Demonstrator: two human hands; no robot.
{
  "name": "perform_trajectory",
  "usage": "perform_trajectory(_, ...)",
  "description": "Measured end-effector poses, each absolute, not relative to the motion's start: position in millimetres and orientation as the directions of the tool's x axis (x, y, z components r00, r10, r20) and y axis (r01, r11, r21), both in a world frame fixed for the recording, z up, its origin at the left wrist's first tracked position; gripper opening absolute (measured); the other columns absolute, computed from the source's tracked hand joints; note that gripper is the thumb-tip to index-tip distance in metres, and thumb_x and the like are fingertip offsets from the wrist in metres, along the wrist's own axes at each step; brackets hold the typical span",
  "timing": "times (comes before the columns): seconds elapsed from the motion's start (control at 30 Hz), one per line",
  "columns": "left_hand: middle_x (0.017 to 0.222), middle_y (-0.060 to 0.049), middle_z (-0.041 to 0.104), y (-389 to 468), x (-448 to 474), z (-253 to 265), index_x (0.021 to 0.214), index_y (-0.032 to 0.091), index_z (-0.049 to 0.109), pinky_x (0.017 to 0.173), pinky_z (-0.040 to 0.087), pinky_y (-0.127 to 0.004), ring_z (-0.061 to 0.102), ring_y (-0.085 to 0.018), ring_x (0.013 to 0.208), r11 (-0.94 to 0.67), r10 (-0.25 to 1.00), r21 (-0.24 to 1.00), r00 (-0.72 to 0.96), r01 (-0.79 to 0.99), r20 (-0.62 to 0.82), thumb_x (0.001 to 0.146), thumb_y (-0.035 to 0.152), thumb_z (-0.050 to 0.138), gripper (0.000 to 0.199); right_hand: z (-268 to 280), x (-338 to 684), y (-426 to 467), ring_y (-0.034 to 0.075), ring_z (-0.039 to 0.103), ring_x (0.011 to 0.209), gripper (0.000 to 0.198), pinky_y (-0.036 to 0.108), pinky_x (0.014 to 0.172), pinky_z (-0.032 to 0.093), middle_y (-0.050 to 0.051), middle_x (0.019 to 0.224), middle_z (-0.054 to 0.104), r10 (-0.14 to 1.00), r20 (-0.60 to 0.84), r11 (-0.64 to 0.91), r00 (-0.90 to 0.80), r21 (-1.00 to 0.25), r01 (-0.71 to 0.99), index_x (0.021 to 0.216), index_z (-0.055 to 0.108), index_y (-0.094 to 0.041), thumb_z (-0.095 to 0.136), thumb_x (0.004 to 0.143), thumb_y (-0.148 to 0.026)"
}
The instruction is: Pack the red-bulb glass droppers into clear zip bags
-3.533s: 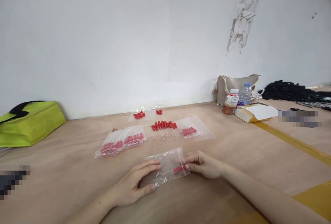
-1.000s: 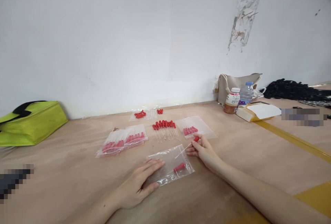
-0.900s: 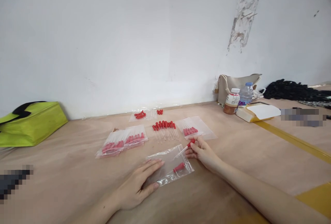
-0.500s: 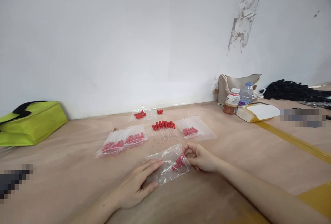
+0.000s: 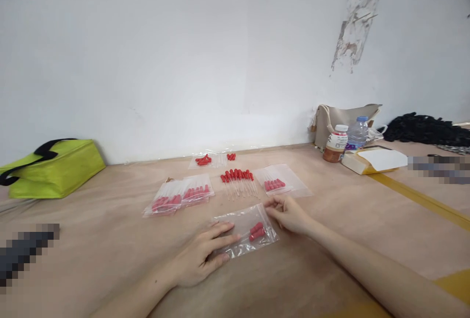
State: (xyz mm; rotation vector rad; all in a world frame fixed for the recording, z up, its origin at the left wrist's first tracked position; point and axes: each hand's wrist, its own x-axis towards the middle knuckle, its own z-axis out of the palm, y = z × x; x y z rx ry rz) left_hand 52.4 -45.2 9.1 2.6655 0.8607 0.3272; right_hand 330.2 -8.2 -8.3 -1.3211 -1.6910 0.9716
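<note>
A clear zip-lock bag [image 5: 240,217] lies flat before me. Inside it are two droppers [image 5: 257,230] with red rubber bulbs toward the bag's right end. My left hand [image 5: 207,252] rests on the bag's left part, fingers spread and pressing it down. At the upper right corner of the bag is my right hand [image 5: 288,214], its fingers curled together in a pinch at the edge. Just beyond the bag, several loose red-bulbed droppers [image 5: 238,181] lie in a row with their clear tubes pointing toward me.
Filled dropper bags [image 5: 167,202] lie to the left, another filled bag [image 5: 275,184] to the right. Loose red bulbs [image 5: 203,160] sit near the wall. A yellow-green bag [image 5: 62,171] stands far left; a brown drink bottle [image 5: 335,144] and a box [image 5: 358,163] stand right.
My right hand has drawn away from the red bulbs to the bag's upper right corner. The two droppers now lie flat inside. My left hand still presses the bag.
</note>
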Motion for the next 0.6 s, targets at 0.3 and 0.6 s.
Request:
perform_trajectory(0.3,0.137,-0.001,0.034,-48.0,53.0,11.2,0.126,0.033,0.042,0.100,0.028,-0.039,0.032,-0.022,0.123,-0.773,0.596,0.353,0.794,0.528,0.118,0.089,0.028,0.043,0.038,23.2,311.3,76.7,0.018,0.059,0.074,0.032,0.025,0.062,0.043,0.010,0.081,0.064,0.986,0.133,-0.001,0.104,-0.613,0.790,0.096,0.058,-0.012,0.057,0.066,-0.022)
perform_trajectory(0.6,0.135,-0.002,0.036,-47.3,54.0,11.4,0.125,0.031,0.044,0.099,0.030,-0.038,0.035,-0.023,0.121,-0.782,0.583,0.364,0.800,0.506,0.140,0.088,0.028,0.044,0.037,23.3,289.5,111.9,0.025,0.060,0.054,0.008,0.028,0.045,0.041,0.010,0.046,0.056,0.979,-0.135,-0.204,0.155,-0.541,0.816,0.064,0.063,-0.008,0.063,0.056,-0.010)
